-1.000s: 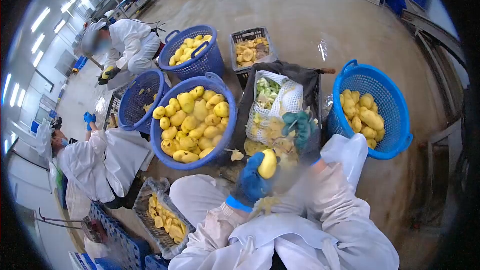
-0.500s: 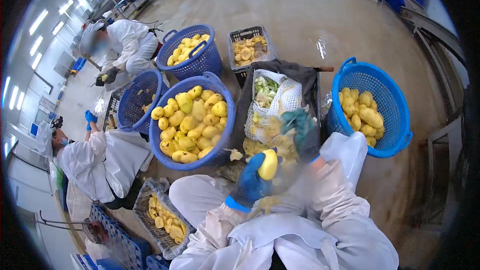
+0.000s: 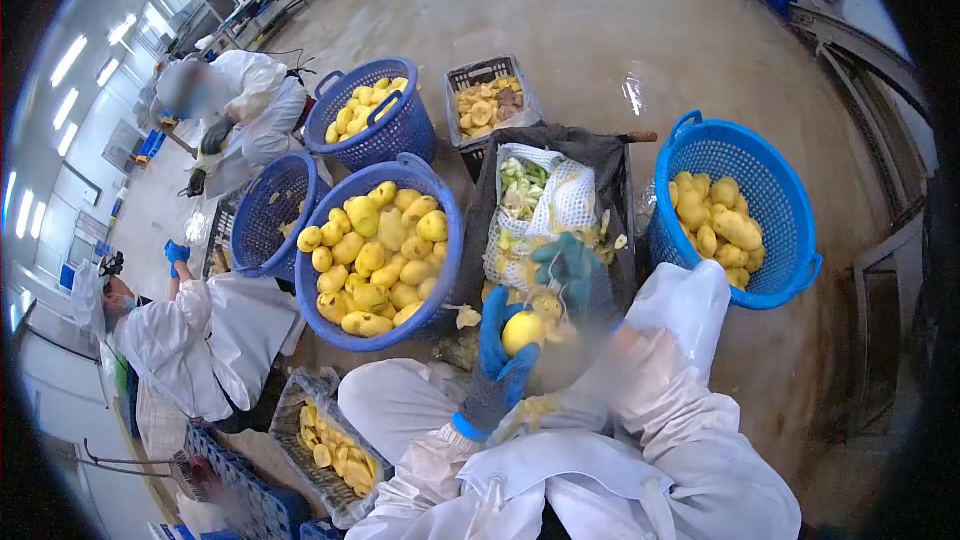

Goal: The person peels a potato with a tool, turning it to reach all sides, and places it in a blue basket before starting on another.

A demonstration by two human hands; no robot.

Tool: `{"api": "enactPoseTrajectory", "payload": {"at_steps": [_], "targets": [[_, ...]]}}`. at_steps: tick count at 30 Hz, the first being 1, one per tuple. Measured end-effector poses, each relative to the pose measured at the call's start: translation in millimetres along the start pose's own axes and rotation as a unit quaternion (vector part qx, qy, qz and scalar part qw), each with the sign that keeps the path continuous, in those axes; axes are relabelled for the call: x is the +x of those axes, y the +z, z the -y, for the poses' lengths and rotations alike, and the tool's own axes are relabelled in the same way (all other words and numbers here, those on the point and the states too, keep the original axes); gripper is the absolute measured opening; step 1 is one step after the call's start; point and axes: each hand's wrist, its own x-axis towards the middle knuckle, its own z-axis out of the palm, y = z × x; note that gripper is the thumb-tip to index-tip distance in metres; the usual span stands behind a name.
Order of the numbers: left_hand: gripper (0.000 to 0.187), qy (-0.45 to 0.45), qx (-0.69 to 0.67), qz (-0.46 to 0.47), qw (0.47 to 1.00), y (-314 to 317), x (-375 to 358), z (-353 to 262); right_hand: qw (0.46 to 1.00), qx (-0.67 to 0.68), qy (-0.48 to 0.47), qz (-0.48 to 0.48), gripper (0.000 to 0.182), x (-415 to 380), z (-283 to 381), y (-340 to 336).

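My left hand (image 3: 498, 355), in a blue glove, is wrapped round the side of a yellow fruit (image 3: 523, 333) in front of my apron. To its right, my right hand (image 3: 572, 275) in a green glove is raised over the black-lined crate (image 3: 478, 210); its fingers are blurred, and whether they hold anything is too unclear to tell. In that crate lie a white net (image 3: 568, 202), pale green pieces (image 3: 523, 186) and yellow scraps. A purple basket (image 3: 452, 270) of yellow fruit stands left of the crate, a blue basket (image 3: 765, 190) with more fruit at its right.
Two people in white, one (image 3: 205, 330) at the left and one (image 3: 258, 105) farther back, sit near more baskets. A crate of cut pieces (image 3: 335, 452) stands at lower left. Another small crate (image 3: 490, 110) is behind the middle. Metal frames (image 3: 870, 90) line the right edge.
The yellow fruit in my left hand has turned and dropped slightly, and the blue fingers have spread more around it. My right hand has shifted a little left and down.
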Motion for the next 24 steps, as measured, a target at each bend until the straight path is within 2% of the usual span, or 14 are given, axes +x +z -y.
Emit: {"api": "enactPoseTrajectory", "payload": {"at_steps": [2,5,6,9,10,12,13,14,17,18,19,21,23,24], "targets": [[0.080,0.045,0.044,-0.003,0.998,-5.5,0.0,6.9,0.988,0.034,0.141,-0.047,0.044,11.2,1.3,-9.7],[0.081,0.085,0.107,-0.011,0.991,-8.1,-5.9,16.1,0.991,0.064,0.117,0.031,0.045,-10.5,15.4,6.8],[0.081,0.103,0.128,-0.014,0.986,-8.6,-2.9,16.0,0.984,0.056,0.160,0.046,0.044,-14.7,25.2,12.7],[0.080,0.129,0.219,-0.034,0.966,-13.3,-4.7,19.5,0.968,0.199,0.146,-0.048,0.044,7.0,-7.8,0.0],[0.080,0.148,0.241,-0.040,0.958,-15.3,-2.4,18.7,0.984,0.085,0.150,-0.044,0.039,5.0,-4.4,-9.0],[0.080,0.172,0.280,-0.048,0.943,-14.0,-4.7,14.7,0.998,-0.029,0.047,0.033,0.036,-7.7,1.9,2.8],[0.078,0.158,0.256,-0.050,0.952,-12.5,-6.7,14.8,0.994,-0.086,-0.005,0.072,0.035,-13.5,7.0,9.0],[0.076,0.149,0.233,-0.050,0.960,-12.1,-5.6,14.1,0.986,-0.003,0.162,0.028,0.031,-14.6,34.1,17.4],[0.073,0.159,0.201,-0.053,0.965,-14.7,-4.0,8.2,0.986,0.109,0.100,-0.075,0.034,6.4,-3.0,-8.2],[0.072,0.162,0.195,-0.055,0.966,-15.1,-5.7,7.9,0.982,0.107,0.126,-0.090,0.037,7.3,-2.2,-12.8],[0.071,0.099,0.108,-0.059,0.987,-15.4,-9.0,9.1,0.986,0.097,0.117,-0.074,0.037,-2.0,-4.5,-16.5],[0.067,-0.015,-0.072,-0.062,0.995,-15.9,-1.1,14.4,0.992,0.080,0.084,-0.043,0.039,-9.2,28.7,-3.6],[0.058,-0.119,-0.352,-0.044,0.927,-17.2,2.4,19.0,0.992,0.058,0.105,-0.024,0.041,-14.0,28.2,-3.5],[0.055,-0.177,-0.469,-0.043,0.864,-16.3,2.5,9.3,0.993,0.047,0.104,-0.001,0.042,-18.1,35.7,-0.2]]}}
